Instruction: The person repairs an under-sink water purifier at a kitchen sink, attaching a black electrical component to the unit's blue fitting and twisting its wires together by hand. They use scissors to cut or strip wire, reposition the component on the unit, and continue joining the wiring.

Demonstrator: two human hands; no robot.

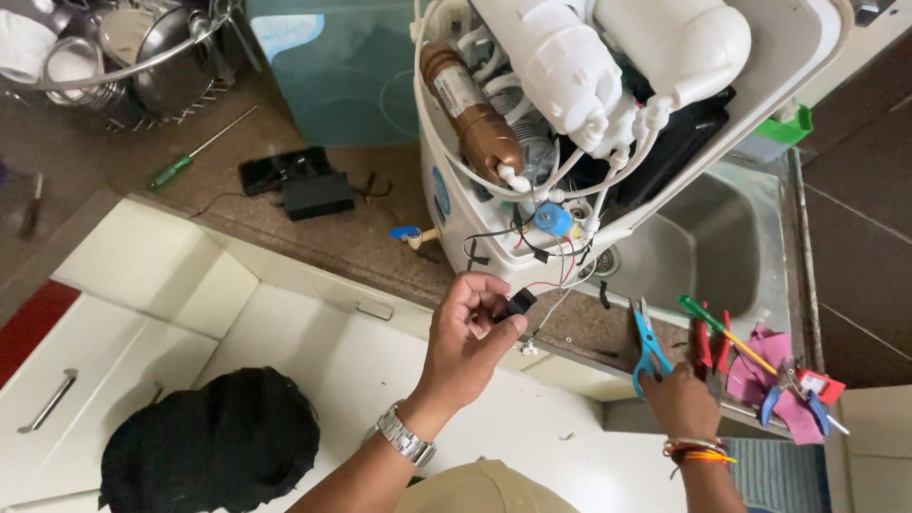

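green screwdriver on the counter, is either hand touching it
No, the green screwdriver lies alone far left; the left hand holds a small black part, the right hand blue scissors.

My arms are bare from the elbow down; no sleeve reaches either forearm. On my left wrist I wear a silver metal watch [407, 438] with a linked bracelet band, its segments catching the light. My right wrist carries a bundle of threads and thin bangles [698, 450] in orange, red and yellow, wound close together just below the hand. My left hand [467, 332] and my right hand [680, 399] are both ungloved, and I can make out no rings on the fingers that show. At the bottom edge, between my arms, a patch of my tan clothing [480, 489] shows, plain and unpatterned.
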